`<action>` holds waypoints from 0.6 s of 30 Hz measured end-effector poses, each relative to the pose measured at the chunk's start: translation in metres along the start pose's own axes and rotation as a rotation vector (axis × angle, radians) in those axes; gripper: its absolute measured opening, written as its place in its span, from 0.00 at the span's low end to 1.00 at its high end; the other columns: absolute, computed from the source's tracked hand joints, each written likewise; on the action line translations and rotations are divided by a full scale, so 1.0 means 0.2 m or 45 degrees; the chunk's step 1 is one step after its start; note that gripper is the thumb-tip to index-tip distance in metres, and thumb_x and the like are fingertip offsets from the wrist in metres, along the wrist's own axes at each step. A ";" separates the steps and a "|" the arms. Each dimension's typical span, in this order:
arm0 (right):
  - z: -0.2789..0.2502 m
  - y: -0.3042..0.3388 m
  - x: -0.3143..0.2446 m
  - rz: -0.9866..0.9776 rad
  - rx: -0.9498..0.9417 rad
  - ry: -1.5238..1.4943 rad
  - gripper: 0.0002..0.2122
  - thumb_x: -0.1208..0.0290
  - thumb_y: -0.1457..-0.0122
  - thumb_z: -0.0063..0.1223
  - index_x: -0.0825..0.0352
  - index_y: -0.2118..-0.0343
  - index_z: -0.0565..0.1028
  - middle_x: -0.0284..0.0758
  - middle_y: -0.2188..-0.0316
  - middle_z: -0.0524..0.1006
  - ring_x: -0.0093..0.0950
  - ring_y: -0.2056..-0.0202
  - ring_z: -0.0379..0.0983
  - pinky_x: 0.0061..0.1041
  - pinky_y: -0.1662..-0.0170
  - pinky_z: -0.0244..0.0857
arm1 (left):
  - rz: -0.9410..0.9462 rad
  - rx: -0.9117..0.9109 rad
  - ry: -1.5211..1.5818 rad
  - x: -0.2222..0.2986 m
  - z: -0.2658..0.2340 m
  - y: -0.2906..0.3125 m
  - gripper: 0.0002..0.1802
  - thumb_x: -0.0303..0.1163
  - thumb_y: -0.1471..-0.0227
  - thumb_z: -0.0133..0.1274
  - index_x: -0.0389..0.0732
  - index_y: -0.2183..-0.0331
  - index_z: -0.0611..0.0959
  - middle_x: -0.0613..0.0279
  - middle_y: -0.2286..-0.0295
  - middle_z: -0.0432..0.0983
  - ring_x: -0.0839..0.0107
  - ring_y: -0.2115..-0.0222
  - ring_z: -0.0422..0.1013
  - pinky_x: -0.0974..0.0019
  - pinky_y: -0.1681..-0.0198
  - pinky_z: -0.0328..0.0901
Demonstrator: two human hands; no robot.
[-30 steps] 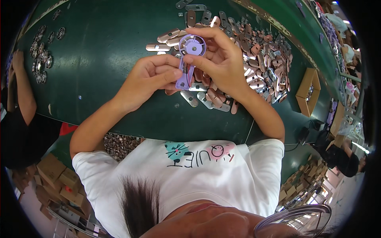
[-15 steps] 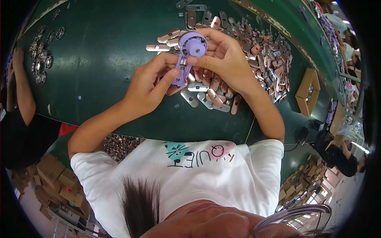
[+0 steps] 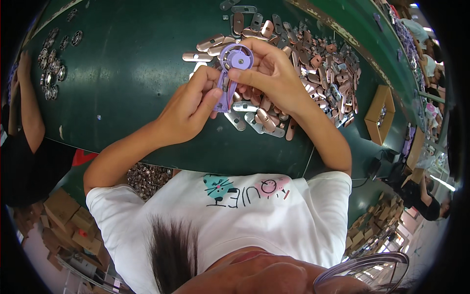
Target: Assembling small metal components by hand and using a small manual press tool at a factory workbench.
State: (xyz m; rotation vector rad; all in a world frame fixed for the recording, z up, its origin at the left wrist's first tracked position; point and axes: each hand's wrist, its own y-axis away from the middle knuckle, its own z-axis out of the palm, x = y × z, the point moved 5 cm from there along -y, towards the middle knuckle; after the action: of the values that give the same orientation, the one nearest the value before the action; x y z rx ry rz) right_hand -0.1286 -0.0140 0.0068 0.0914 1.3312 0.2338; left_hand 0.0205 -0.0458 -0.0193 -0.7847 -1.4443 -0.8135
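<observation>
A light purple plastic handheld-fan housing (image 3: 240, 61), with a round ring at its top and a narrow handle, is between my two hands above the table. My left hand (image 3: 188, 108) pinches the lower handle between thumb and fingers. My right hand (image 3: 274, 73) grips the round head, its thumb on the front and its fingers behind. Inside the open handle runs a thin reddish strand, perhaps a wire. Beneath and around the hands lie oblong metal plates (image 3: 266, 119), some rose-gold and some silver, each with a small hole.
More plates and small metal pieces (image 3: 338, 81) heap toward the right. Silver rings (image 3: 49, 73) lie at the far left, near another person's arm (image 3: 30, 105). A cardboard box (image 3: 371, 125) with small parts stands at the right on the green table (image 3: 127, 73).
The fan housing has turned slightly in my hands, its handle now hanging more upright. Both hands have shifted a little and keep their hold.
</observation>
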 end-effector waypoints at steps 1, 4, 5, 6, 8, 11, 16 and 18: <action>0.00 0.00 0.00 0.016 -0.026 -0.015 0.15 0.76 0.47 0.58 0.71 0.58 0.70 0.32 0.69 0.76 0.16 0.70 0.72 0.14 0.69 0.66 | 0.021 -0.029 0.100 0.01 0.00 0.00 0.08 0.29 0.40 0.40 0.36 0.61 0.64 0.62 0.75 0.71 0.79 0.78 0.66 0.74 0.74 0.62; 0.02 0.02 -0.06 -0.158 0.013 -0.074 0.15 0.78 0.48 0.58 0.71 0.58 0.69 0.34 0.67 0.76 0.18 0.68 0.73 0.16 0.67 0.69 | 0.002 -0.047 0.327 0.07 -0.01 -0.01 0.11 0.30 0.41 0.44 0.37 0.58 0.64 0.64 0.74 0.71 0.80 0.77 0.66 0.75 0.73 0.63; 0.01 0.02 -0.09 -0.265 0.056 -0.052 0.15 0.79 0.48 0.58 0.71 0.58 0.69 0.34 0.67 0.76 0.19 0.67 0.74 0.16 0.66 0.70 | -0.032 -0.027 0.464 0.09 -0.01 -0.02 0.14 0.31 0.42 0.47 0.38 0.56 0.64 0.65 0.74 0.71 0.80 0.77 0.66 0.75 0.73 0.63; -0.02 0.02 -0.11 -0.296 0.137 0.001 0.14 0.80 0.48 0.58 0.71 0.59 0.69 0.35 0.66 0.76 0.20 0.65 0.74 0.18 0.64 0.71 | 0.079 0.008 0.533 0.09 -0.01 -0.03 0.19 0.31 0.46 0.54 0.38 0.55 0.67 0.65 0.76 0.72 0.80 0.77 0.67 0.76 0.72 0.64; -0.05 0.02 -0.13 -0.297 0.138 -0.058 0.13 0.80 0.48 0.58 0.71 0.60 0.69 0.35 0.66 0.76 0.21 0.66 0.75 0.19 0.64 0.72 | 0.159 -0.032 0.260 0.05 -0.04 -0.03 0.18 0.31 0.49 0.57 0.38 0.57 0.70 0.64 0.76 0.72 0.80 0.77 0.68 0.76 0.73 0.64; -0.03 0.03 -0.11 -0.265 0.149 -0.057 0.13 0.79 0.47 0.58 0.71 0.60 0.68 0.35 0.67 0.75 0.21 0.66 0.75 0.19 0.64 0.72 | 0.137 -0.071 -0.061 0.04 -0.05 -0.02 0.15 0.26 0.51 0.58 0.34 0.61 0.73 0.61 0.73 0.74 0.78 0.75 0.71 0.75 0.72 0.66; -0.02 0.03 -0.07 -0.237 0.114 0.006 0.13 0.79 0.47 0.57 0.70 0.61 0.68 0.35 0.67 0.76 0.21 0.67 0.75 0.18 0.65 0.72 | -0.036 -0.048 -0.123 0.03 -0.05 -0.02 0.10 0.20 0.51 0.56 0.31 0.64 0.75 0.59 0.71 0.75 0.78 0.74 0.72 0.75 0.71 0.67; -0.02 0.03 -0.07 -0.200 0.102 -0.024 0.13 0.79 0.47 0.57 0.70 0.61 0.68 0.35 0.68 0.76 0.20 0.68 0.75 0.17 0.66 0.71 | 0.004 -0.102 -0.177 0.03 -0.05 -0.02 0.08 0.21 0.51 0.56 0.30 0.67 0.76 0.59 0.75 0.76 0.79 0.76 0.73 0.77 0.74 0.67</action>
State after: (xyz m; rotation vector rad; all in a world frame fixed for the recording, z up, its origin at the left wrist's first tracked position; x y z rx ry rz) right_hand -0.1370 -0.0109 0.0212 0.0560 1.3220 0.0462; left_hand 0.0234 -0.0568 -0.0129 -0.9193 -1.5404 -0.8324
